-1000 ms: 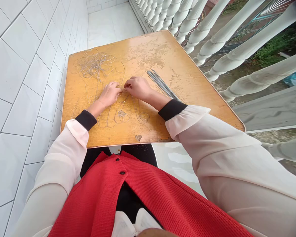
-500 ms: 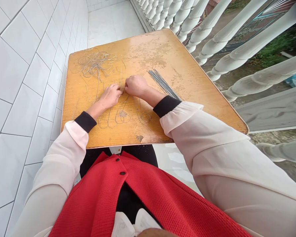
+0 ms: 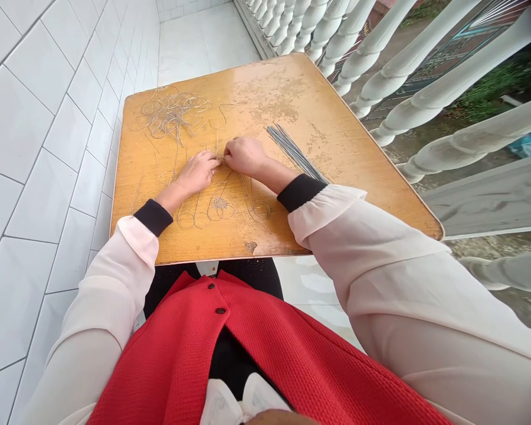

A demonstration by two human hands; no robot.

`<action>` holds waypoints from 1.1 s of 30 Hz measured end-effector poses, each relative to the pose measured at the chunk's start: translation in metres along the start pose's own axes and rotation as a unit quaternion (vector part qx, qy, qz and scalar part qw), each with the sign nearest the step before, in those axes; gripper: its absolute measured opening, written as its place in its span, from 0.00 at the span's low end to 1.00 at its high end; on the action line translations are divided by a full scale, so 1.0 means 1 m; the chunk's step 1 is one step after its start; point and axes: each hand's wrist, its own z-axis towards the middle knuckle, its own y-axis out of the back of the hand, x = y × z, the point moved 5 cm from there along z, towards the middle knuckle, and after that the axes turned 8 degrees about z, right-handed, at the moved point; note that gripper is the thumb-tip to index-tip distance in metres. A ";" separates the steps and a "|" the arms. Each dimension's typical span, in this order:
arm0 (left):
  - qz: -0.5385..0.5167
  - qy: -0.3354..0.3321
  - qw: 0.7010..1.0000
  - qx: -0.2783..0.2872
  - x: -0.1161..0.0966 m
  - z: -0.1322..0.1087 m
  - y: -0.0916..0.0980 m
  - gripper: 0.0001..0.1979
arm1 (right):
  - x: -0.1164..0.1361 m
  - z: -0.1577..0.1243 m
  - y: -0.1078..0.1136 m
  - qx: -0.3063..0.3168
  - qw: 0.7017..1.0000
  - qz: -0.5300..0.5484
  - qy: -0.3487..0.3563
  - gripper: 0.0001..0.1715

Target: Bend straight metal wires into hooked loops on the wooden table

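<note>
My left hand and my right hand meet fingertip to fingertip over the middle of the wooden table. Both are closed in a pinch on a thin metal wire, mostly hidden by the fingers. Just nearer to me lie several wires with looped ends, flat on the tabletop. Beyond my left hand is a tangled heap of bent wires. To the right of my right hand rests a bundle of straight grey wires, its near end partly covered by my sleeve.
A white tiled wall runs close along the left side. White balusters line the right, beyond the table's edge. Worn patches mark the far part of the tabletop.
Both hands stay in almost the same place. The fingertips have shifted slightly around the wire, and my right wrist has turned a little.
</note>
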 end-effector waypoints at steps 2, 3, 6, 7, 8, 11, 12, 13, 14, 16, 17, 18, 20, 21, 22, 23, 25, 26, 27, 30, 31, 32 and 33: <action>-0.041 0.032 0.999 -0.010 0.007 0.001 0.000 0.23 | -0.005 0.002 -0.001 -0.022 0.999 0.034 0.010 0.23; -0.063 0.052 0.997 -0.018 0.012 0.001 0.000 0.25 | -0.009 0.002 -0.001 -0.034 0.998 0.058 0.014 0.24; -0.113 0.086 0.989 -0.043 0.025 0.004 0.001 0.28 | -0.023 0.004 0.000 -0.065 0.991 0.113 0.006 0.25; -0.121 0.093 0.987 -0.048 0.028 0.005 0.001 0.29 | -0.028 0.004 0.000 -0.073 0.990 0.122 0.001 0.26; -0.125 0.098 0.986 -0.050 0.030 0.005 0.000 0.29 | -0.032 0.004 0.001 -0.080 0.989 0.127 -0.005 0.26; -0.121 0.106 0.986 -0.044 0.031 0.007 -0.004 0.30 | -0.036 0.002 0.002 -0.075 0.987 0.141 -0.007 0.26; -0.117 0.106 0.987 -0.041 0.030 0.008 -0.005 0.30 | -0.036 0.001 0.001 -0.067 0.987 0.145 -0.007 0.26; -0.113 0.106 0.987 -0.039 0.029 0.008 -0.006 0.30 | -0.036 0.000 0.001 -0.059 0.987 0.149 -0.008 0.26; -0.110 0.104 0.988 -0.038 0.028 0.008 -0.007 0.30 | -0.036 -0.001 0.002 -0.056 0.987 0.152 -0.010 0.26; -0.107 0.099 0.988 -0.041 0.028 0.008 -0.006 0.30 | -0.039 -0.004 0.007 -0.062 0.987 0.147 -0.021 0.27; -0.106 0.098 0.988 -0.047 0.030 0.007 -0.004 0.29 | -0.043 -0.007 0.012 -0.071 0.988 0.137 -0.028 0.27; -0.106 0.097 0.988 -0.054 0.032 0.007 -0.001 0.29 | -0.048 -0.011 0.019 -0.082 0.989 0.120 -0.038 0.27; -0.106 0.101 0.987 -0.071 0.040 0.003 0.008 0.29 | -0.061 -0.021 0.036 -0.096 0.991 0.065 -0.063 0.24; -0.105 0.104 0.986 -0.079 0.045 0.001 0.014 0.28 | -0.069 -0.027 0.044 -0.090 0.992 0.032 -0.085 0.22; -0.104 0.107 0.985 -0.084 0.049 -0.001 0.020 0.28 | -0.077 -0.034 0.050 -0.073 0.992 0.001 -0.105 0.19; -0.103 0.109 0.985 -0.090 0.053 -0.004 0.026 0.27 | -0.085 -0.042 0.056 -0.059 0.991 -0.028 -0.121 0.16; -0.101 0.110 0.984 -0.097 0.059 -0.008 0.037 0.26 | -0.098 -0.054 0.061 -0.014 0.989 -0.059 -0.138 0.12; -0.100 0.112 0.984 -0.097 0.060 -0.011 0.042 0.25 | -0.105 -0.060 0.060 0.011 0.987 -0.069 -0.146 0.12; -0.100 0.113 0.984 -0.095 0.061 -0.014 0.046 0.25 | -0.111 -0.064 0.057 0.033 0.985 -0.078 -0.154 0.12; -0.103 0.118 0.984 -0.087 0.054 -0.026 0.055 0.24 | -0.127 -0.072 0.043 0.071 0.979 -0.081 -0.173 0.14; -0.105 0.119 0.984 -0.085 0.050 -0.032 0.058 0.23 | -0.131 -0.074 0.038 0.072 0.979 -0.072 -0.177 0.13; -0.106 0.122 0.983 -0.084 0.045 -0.039 0.062 0.22 | -0.133 -0.075 0.035 0.067 0.980 -0.061 -0.177 0.12; -0.107 0.126 0.983 -0.085 0.040 -0.047 0.065 0.22 | -0.135 -0.077 0.032 0.060 0.981 -0.052 -0.177 0.11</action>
